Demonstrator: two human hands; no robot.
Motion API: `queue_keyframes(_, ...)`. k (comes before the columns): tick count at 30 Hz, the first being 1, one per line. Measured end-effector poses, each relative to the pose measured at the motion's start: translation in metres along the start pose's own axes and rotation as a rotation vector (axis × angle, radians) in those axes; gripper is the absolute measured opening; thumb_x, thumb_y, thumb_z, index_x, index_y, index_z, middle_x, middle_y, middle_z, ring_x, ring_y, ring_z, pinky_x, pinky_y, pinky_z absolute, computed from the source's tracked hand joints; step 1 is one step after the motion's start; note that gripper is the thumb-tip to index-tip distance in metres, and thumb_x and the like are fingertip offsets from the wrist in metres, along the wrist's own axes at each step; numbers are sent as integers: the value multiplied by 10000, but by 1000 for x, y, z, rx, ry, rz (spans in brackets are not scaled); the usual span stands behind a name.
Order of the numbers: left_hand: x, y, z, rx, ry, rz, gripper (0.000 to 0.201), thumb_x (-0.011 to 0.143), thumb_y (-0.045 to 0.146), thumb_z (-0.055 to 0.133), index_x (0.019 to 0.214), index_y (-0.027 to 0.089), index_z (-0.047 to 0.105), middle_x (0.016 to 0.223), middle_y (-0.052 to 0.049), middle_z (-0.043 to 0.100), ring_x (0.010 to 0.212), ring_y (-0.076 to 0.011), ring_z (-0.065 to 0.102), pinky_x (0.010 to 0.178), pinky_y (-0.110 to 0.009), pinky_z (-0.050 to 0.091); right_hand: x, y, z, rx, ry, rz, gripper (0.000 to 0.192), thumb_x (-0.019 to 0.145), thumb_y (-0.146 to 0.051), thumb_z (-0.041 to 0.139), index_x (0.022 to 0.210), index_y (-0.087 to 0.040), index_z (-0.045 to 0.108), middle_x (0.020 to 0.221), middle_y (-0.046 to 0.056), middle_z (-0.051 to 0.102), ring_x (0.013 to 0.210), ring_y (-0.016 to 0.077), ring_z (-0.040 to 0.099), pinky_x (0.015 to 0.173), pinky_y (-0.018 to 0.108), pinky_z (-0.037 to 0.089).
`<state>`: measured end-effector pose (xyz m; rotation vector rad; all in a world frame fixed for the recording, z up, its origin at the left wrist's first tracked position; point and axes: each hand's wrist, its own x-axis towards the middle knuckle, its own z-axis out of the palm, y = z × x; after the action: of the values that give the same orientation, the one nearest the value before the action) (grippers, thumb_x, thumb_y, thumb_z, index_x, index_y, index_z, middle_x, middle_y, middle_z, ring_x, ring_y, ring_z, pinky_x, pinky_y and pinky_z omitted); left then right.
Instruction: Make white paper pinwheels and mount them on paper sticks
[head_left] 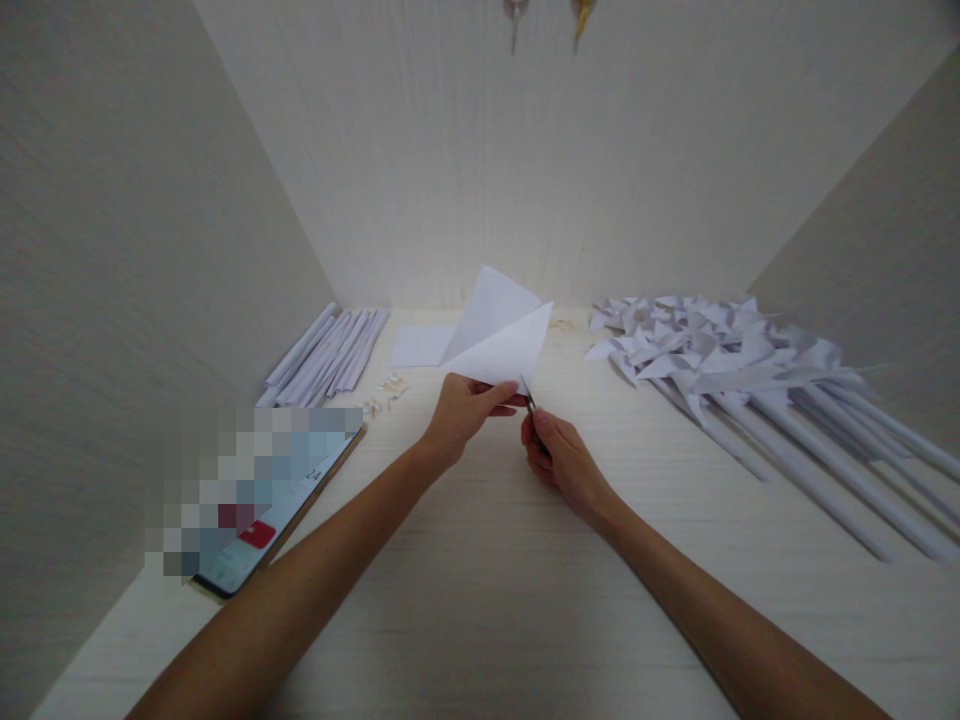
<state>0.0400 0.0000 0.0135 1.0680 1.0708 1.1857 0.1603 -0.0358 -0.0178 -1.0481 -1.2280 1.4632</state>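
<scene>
Left hand (466, 408) is pinched on the lower corner of a folded white paper (501, 340), held above the table (480, 580). Right hand (559, 460), just right of the paper, is closed around small scissors (528, 398), whose blades are met by the paper's edge.

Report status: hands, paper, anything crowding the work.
Left hand pinching folded white paper above table. Right hand gripping scissors, blades at paper's lower edge. Paper rolls left, pinwheel pile right, both apart from the hands.
</scene>
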Motion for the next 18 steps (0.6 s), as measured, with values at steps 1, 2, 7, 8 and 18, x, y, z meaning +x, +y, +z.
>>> queue_keyframes(1, 0, 1, 0, 10, -1, 0, 118, 587, 193, 666, 636, 87, 663, 628, -72, 683, 584, -145, 636, 536, -224, 490, 0, 0, 0, -9, 1, -2, 391, 743, -552, 431, 586, -196, 396, 378, -104, 266, 312, 37, 199, 309, 186, 124)
queue_keyframes(2, 0, 1, 0, 17, -3, 0, 119, 585, 193, 668, 640, 87, 663, 630, -73, 684, 585, -147, 636, 537, -226, 490, 0, 0, 0, -15, 1, -1, 396, 746, -555, 428, 581, -197, 392, 380, -102, 267, 313, 38, 201, 309, 188, 126)
queue_keyframes(7, 0, 1, 0, 20, -16, -4, 111, 581, 198, 672, 622, 96, 661, 624, -71, 680, 582, -150, 636, 551, -243, 492, 0, 1, -1, -22, 2, -4, 415, 740, -570, 440, 562, -201, 374, 388, -98, 269, 320, 40, 201, 311, 195, 125)
queue_keyframes(8, 1, 1, 0, 22, -16, -6, 108, 582, 197, 671, 619, 96, 661, 622, -71, 680, 582, -150, 636, 551, -243, 493, 0, 1, -1, -22, 2, -6, 418, 737, -573, 443, 559, -202, 371, 388, -97, 270, 320, 40, 199, 311, 196, 124)
queue_keyframes(18, 2, -1, -2, -4, -29, -11, 100, 574, 184, 674, 617, 95, 656, 615, -62, 677, 581, -147, 639, 522, -221, 486, 0, 3, -4, -116, 14, -47, 421, 781, -560, 390, 564, -199, 380, 410, -88, 274, 339, 50, 210, 329, 206, 146)
